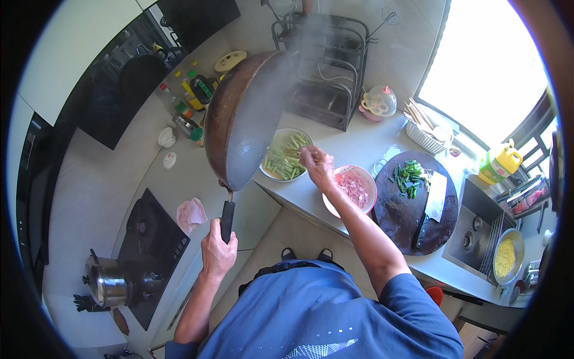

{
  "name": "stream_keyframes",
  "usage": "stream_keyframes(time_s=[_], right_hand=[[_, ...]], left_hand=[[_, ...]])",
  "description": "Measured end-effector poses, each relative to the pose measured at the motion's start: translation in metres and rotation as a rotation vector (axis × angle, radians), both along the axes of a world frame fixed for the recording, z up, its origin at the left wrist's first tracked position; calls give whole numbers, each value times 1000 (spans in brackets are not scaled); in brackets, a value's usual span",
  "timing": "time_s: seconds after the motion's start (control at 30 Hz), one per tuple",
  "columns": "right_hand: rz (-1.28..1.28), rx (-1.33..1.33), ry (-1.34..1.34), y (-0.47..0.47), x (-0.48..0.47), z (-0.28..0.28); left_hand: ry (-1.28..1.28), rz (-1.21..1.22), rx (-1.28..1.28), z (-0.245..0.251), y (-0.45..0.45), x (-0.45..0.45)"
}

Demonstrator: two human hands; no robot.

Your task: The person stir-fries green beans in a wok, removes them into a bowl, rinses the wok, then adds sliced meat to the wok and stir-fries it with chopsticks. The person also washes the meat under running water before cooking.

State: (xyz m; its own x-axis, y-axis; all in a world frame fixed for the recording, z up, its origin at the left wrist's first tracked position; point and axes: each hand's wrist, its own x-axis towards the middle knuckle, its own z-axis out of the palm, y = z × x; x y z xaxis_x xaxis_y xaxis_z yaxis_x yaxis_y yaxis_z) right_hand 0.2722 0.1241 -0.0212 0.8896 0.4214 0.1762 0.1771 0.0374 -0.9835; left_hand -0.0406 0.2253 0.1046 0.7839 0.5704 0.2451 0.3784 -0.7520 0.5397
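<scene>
My left hand [219,249] is closed round the black handle of a steaming wok [237,121], which is raised and tilted on its side. Beside its lower edge stands a white bowl of cut green vegetable pieces [284,168]. Over that bowl's right edge, my right hand [317,165] grips a thin utensil, blurred, that looks like chopsticks; its tips are among the greens. A red-rimmed bowl of sliced raw meat [354,190] is just under my right forearm. On a round dark chopping board [403,224] lie chopped green onions [409,177] and a cleaver [434,202].
A black hob [152,251] with a steel pot [105,280] and a pink cloth [191,214] are at left. Sauce bottles [195,92] and a black rack [327,67] stand behind. To the right are a sink [468,224], a bowl of yellow strips [506,258] and a utensil basket [423,134].
</scene>
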Motion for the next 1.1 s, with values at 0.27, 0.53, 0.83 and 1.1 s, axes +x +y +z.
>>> stream_keyframes(time_s=[0.27, 0.53, 0.83, 1.1], right_hand=[[-184, 137, 24, -25, 29, -1], [-30, 102, 27, -21, 21, 5], [65, 72, 132, -62, -5, 8], [13, 204, 164, -70, 3, 21]], left_hand=[[-7, 6, -20, -5, 1, -5], [6, -4, 60, 8, -3, 0], [-25, 2, -6, 1, -6, -2], [-2, 1, -40, -1, -7, -3]])
